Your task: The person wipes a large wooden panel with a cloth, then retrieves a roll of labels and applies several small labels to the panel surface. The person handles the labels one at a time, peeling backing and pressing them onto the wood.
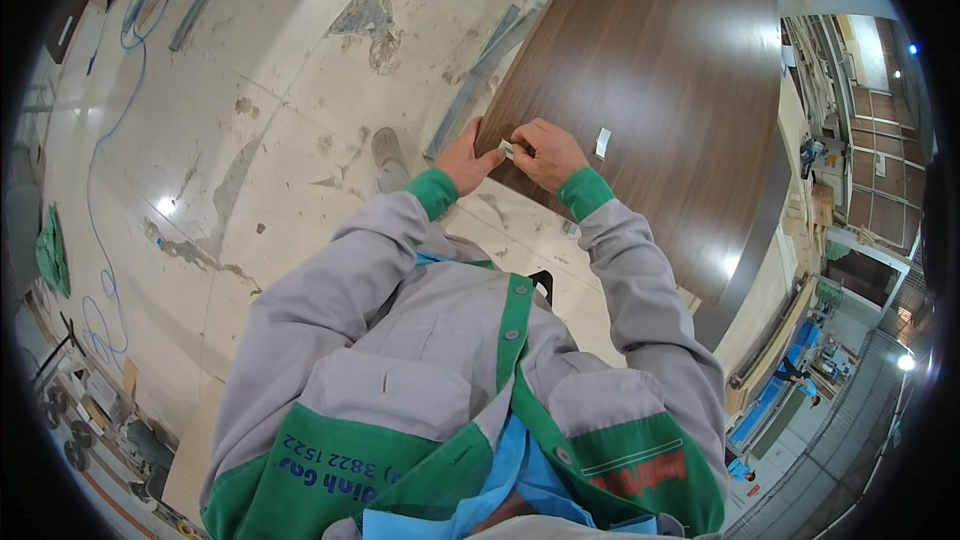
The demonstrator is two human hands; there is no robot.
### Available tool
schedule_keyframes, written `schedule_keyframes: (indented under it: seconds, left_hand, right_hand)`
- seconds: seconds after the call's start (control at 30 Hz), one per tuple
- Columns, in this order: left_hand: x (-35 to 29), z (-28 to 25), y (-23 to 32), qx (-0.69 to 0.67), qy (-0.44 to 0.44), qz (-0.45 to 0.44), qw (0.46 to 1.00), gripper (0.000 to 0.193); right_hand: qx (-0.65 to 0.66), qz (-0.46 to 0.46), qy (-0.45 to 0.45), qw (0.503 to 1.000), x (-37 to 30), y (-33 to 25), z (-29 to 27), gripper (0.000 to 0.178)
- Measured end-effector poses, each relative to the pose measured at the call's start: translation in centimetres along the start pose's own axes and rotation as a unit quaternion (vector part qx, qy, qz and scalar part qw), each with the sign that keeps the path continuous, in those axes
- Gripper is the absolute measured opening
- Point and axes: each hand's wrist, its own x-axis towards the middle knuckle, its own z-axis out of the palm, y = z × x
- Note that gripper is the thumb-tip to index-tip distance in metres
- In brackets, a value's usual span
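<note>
A large dark-brown wood-grain board lies before me, reaching away to the far right. At its near left corner my left hand grips the edge, fingers along the side and thumb over the top. The thumb tip meets a small whitish piece, which looks like paper or tape. My right hand is closed over the board, pinching that piece between thumb and fingers. Just right of this hand, a small white strip lies on the board's surface. My fingers partly hide the pinched piece.
Metal bars lie on the stained tile floor along the board's left side. A thin blue hose winds across the far left. Racks of stacked boards stand at right; people in blue are farther off.
</note>
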Motion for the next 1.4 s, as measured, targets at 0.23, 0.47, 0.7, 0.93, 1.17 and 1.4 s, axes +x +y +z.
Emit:
schedule_keyframes:
  seconds: [0.23, 0.47, 0.7, 0.93, 1.17, 1.4]
  left_hand:
    - [0.6, 0.5, -1.7, -0.013, 0.014, 0.023, 1.000, 0.096]
    - [0.5, 0.3, -1.8, -0.060, -0.008, -0.002, 0.998, 0.095]
    - [0.2, 0.3, -1.1, -0.049, 0.020, 0.022, 0.998, 0.091]
    - [-1.0, -0.1, 1.1, -0.019, 0.021, 0.013, 1.000, 0.087]
    - [-0.4, -0.2, 0.5, -0.034, -0.009, -0.003, 0.999, 0.084]
    - [0.0, 0.1, -0.5, -0.033, 0.014, 0.035, 0.999, 0.089]
  right_hand:
    - [-0.116, -0.079, -0.026, 0.990, 1.6, -0.8, 0.2, 0.015]
    - [-0.189, -0.106, -0.082, 0.973, 3.8, -1.1, 0.2, 0.015]
    - [-0.158, -0.134, -0.065, 0.976, 3.8, -0.7, 0.3, 0.015]
    - [-0.084, -0.093, -0.050, 0.991, 2.1, -0.4, 0.2, 0.018]
    - [-0.041, -0.060, -0.022, 0.997, 1.0, -0.6, -0.1, 0.014]
    - [-0.012, -0.100, 0.057, 0.993, 0.9, -0.6, 0.7, 0.013]
